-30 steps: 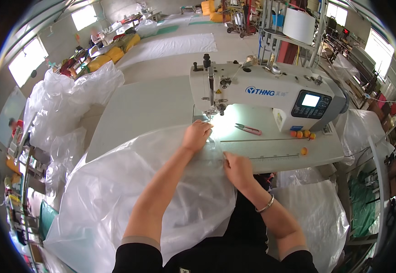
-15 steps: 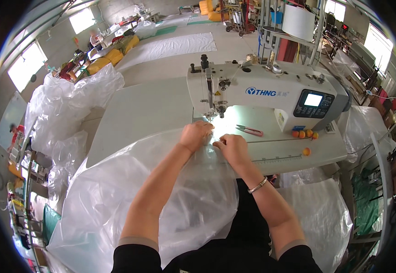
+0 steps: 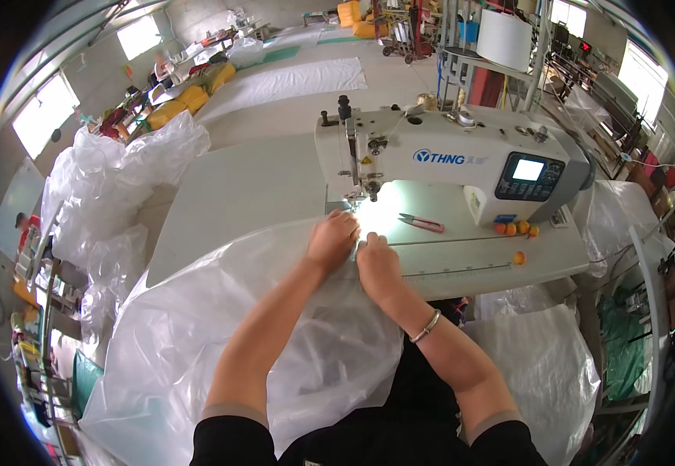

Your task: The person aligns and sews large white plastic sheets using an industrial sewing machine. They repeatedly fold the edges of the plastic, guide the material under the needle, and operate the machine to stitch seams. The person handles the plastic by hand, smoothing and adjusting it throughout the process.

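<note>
A large sheet of clear plastic film spreads over the front of the sewing table and hangs down across my lap. Close in front of the needle area of a white sewing machine, my left hand is closed on the film's edge. My right hand pinches the same edge just to the right and a little nearer to me. The machine's lamp glares beside the fingers, so the fingertips and the needle are hard to make out.
Small thread snips with reddish handles lie right of my hands. Several orange-yellow fruits sit farther right. More crumpled film is heaped left of the table. A white thread cone stands behind the machine. People sit far left.
My right hand has shifted slightly left, closer to my left hand, and its fingers have curled in. The left hand stays near the needle. The view has moved slightly.
</note>
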`<state>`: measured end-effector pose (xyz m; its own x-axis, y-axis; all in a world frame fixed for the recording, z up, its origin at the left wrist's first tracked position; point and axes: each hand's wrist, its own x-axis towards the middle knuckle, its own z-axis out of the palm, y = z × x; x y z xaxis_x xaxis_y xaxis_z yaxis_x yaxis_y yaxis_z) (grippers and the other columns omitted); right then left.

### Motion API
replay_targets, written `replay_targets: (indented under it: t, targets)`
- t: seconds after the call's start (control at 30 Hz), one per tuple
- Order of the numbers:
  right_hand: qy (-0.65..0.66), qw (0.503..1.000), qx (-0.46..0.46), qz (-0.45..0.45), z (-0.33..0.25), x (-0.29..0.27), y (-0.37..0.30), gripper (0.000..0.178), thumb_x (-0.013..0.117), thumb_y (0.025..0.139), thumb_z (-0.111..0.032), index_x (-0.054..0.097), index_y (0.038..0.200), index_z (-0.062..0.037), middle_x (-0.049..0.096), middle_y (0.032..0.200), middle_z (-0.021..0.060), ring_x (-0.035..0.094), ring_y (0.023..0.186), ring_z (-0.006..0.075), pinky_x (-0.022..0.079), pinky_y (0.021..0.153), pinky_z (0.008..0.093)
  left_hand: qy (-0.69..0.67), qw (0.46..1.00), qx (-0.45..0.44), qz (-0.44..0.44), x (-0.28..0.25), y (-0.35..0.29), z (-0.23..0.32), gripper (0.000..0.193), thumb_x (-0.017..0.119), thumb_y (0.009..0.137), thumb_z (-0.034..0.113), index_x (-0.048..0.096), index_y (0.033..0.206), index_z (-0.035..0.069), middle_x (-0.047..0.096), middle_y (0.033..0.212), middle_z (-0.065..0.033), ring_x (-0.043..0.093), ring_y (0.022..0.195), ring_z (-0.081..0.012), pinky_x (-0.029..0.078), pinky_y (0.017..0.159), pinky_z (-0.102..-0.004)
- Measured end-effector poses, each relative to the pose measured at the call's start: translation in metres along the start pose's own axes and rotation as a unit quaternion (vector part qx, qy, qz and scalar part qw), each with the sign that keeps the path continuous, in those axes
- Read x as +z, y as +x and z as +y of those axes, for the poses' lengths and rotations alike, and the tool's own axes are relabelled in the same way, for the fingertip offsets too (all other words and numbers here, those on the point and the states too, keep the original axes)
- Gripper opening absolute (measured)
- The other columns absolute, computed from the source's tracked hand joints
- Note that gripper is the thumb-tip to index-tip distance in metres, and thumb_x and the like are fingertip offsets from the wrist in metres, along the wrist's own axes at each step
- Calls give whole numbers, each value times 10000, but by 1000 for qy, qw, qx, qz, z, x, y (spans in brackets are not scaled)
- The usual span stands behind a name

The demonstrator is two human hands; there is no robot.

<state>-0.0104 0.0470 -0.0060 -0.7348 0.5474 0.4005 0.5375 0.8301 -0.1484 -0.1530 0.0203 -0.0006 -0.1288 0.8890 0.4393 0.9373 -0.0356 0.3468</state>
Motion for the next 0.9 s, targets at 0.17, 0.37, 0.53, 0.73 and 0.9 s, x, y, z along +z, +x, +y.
replay_targets:
  t: [0.17, 0.37, 0.53, 0.73, 0.9]
  targets:
    - [146, 987, 52, 45, -2, -5, -16, 140, 573, 789, -28, 614, 894, 55, 578, 824, 169, 609, 769, 319, 525, 668, 388, -7, 1000, -22, 5, 0, -10, 0, 257, 605, 831, 270, 680, 967, 65, 655, 1094, -77, 565, 1011, -277, 479, 857, -387]
    - [154, 984, 89, 6, -10, 2, -16, 240, 584, 803, -79, 626, 996, 56, 632, 777, 190, 643, 659, 343, 514, 590, 420, -31, 999, 4, -19, -8, -4, -9, 370, 615, 816, 365, 689, 957, 31, 648, 1092, -89, 568, 1023, -274, 486, 861, -381]
    - [114, 988, 98, -18, -15, 3, -9, 305, 583, 800, -96, 629, 1063, 51, 641, 715, 162, 648, 612, 319, 510, 554, 406, -51, 998, 5, -33, -6, 2, -24, 356, 659, 794, 372, 657, 940, 47, 614, 1022, -78, 578, 995, -276, 494, 800, -395]
    - [119, 990, 69, 24, -10, 10, 6, 241, 543, 834, -84, 642, 1006, 52, 634, 645, 155, 650, 591, 302, 506, 540, 393, -57, 996, -32, -58, -5, 17, -36, 306, 685, 786, 302, 595, 923, 43, 595, 1025, -77, 568, 1010, -293, 485, 786, -413]
    - [115, 991, 62, 38, -6, 24, 21, 155, 539, 850, -97, 640, 892, 12, 631, 649, 161, 646, 593, 313, 506, 541, 393, -32, 990, -69, -117, -24, 28, -27, 304, 627, 817, 173, 616, 1084, 28, 598, 1088, -143, 563, 1035, -337, 460, 873, -414]
